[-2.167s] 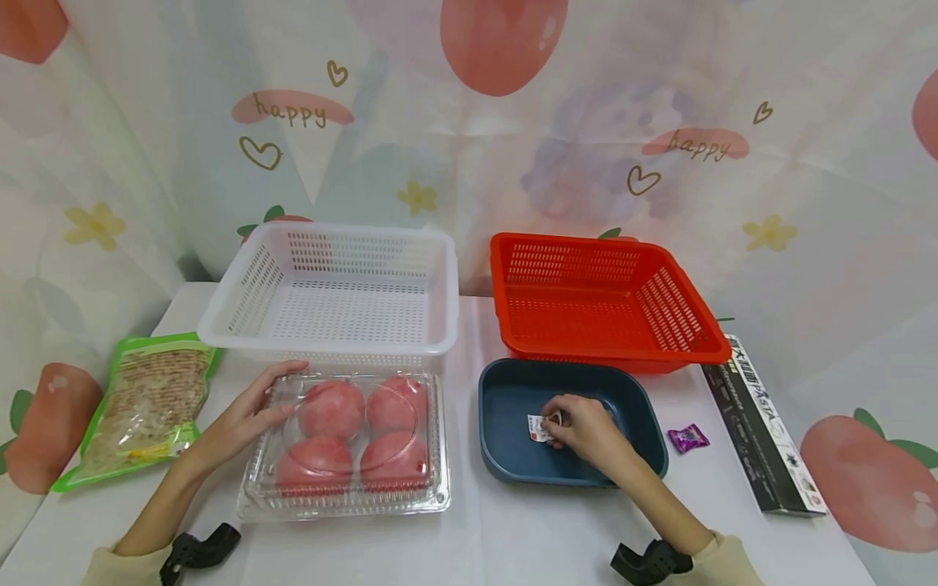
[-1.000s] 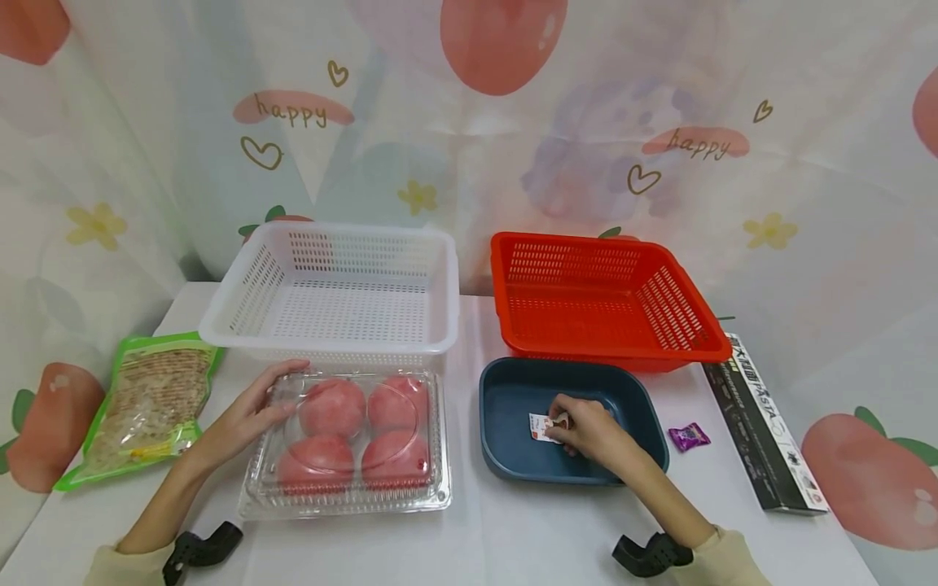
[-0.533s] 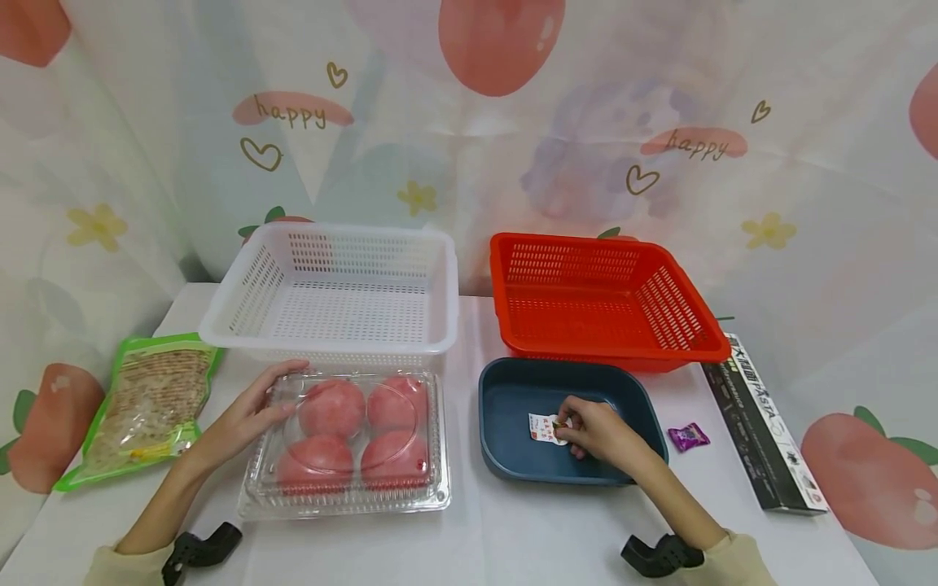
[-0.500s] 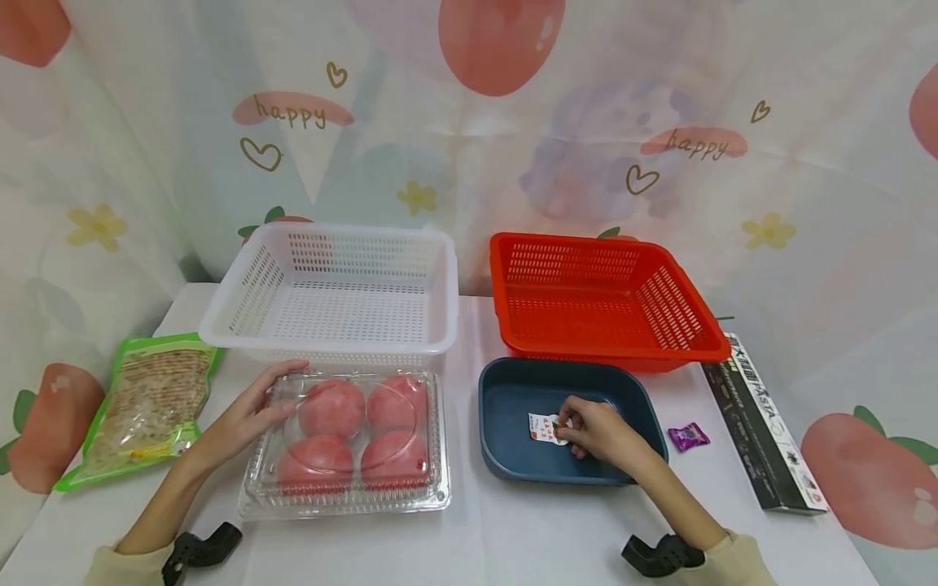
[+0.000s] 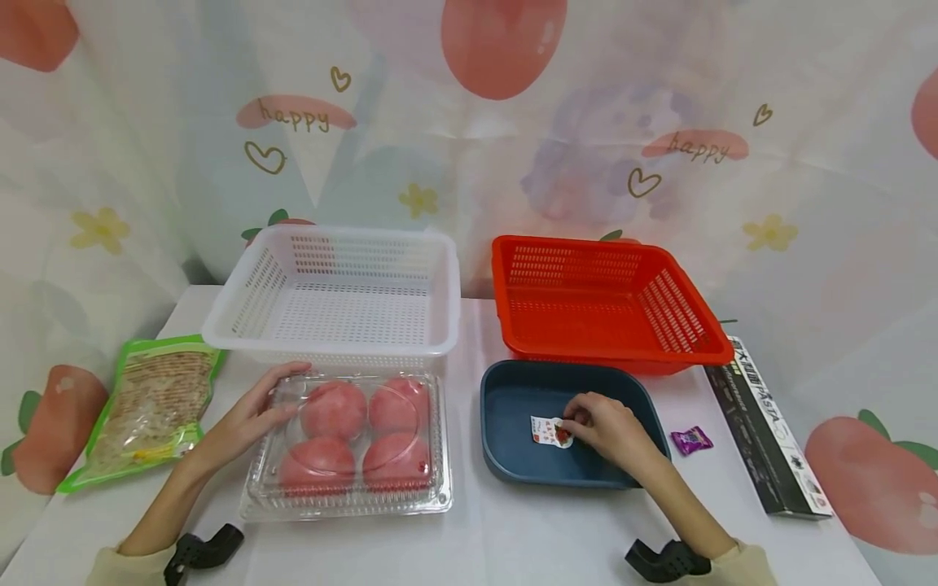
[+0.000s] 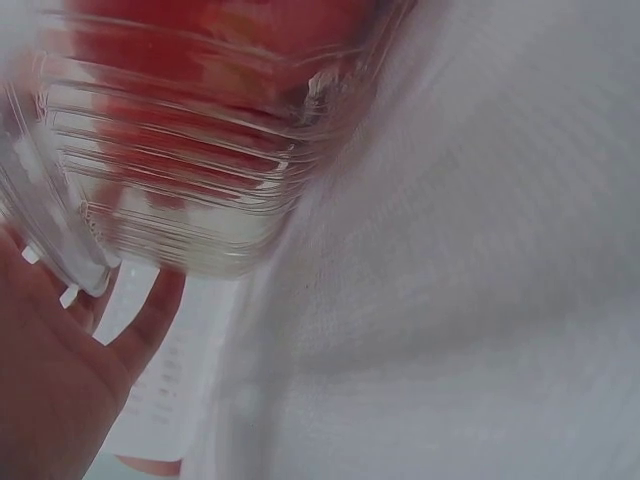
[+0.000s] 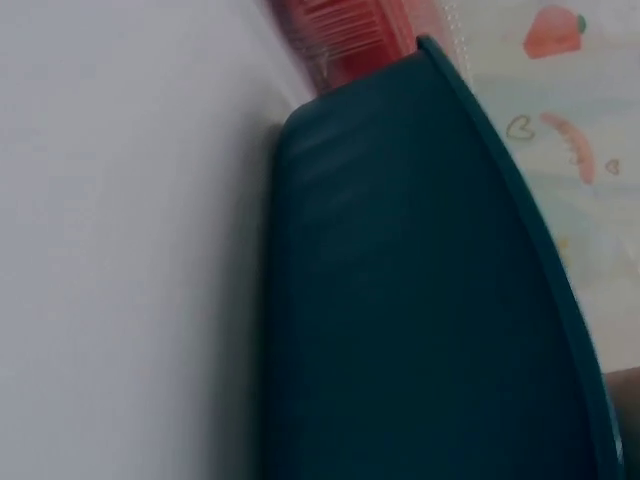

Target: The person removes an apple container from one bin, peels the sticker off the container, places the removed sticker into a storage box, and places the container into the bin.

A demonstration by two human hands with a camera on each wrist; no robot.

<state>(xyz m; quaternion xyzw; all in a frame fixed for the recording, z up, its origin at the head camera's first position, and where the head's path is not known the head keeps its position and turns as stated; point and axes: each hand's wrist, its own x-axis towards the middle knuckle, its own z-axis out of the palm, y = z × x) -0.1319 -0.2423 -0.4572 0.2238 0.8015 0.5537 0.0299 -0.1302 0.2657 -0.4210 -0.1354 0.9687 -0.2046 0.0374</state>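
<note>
My left hand (image 5: 242, 423) rests against the left side of a clear plastic clamshell box (image 5: 440, 488) with several round pinkish-red fruits (image 5: 333, 411) inside. Its fingers lie fairly straight along the box; the left wrist view shows them at the lid rim (image 6: 85, 265). My right hand (image 5: 608, 427) is inside a dark blue rectangular basin (image 5: 506, 464), fingers bent, tips at the right end of a small white snack packet (image 5: 545, 431) with a brown-red picture. The packet lies flat on the basin floor, almost wholly visible. The basin wall (image 7: 400, 280) hides the packet in the right wrist view.
Behind stand a white slotted basket (image 5: 352, 317) and a red slotted basket (image 5: 586, 317). A green-edged food bag (image 5: 157, 399) lies far left. Right of the basin are a small purple candy (image 5: 692, 440) and a long black pasta box (image 5: 765, 431).
My right hand has drawn back to the right, uncovering more of the packet, which stays in nearly the same spot in the basin. My left hand and the clamshell box have not moved.
</note>
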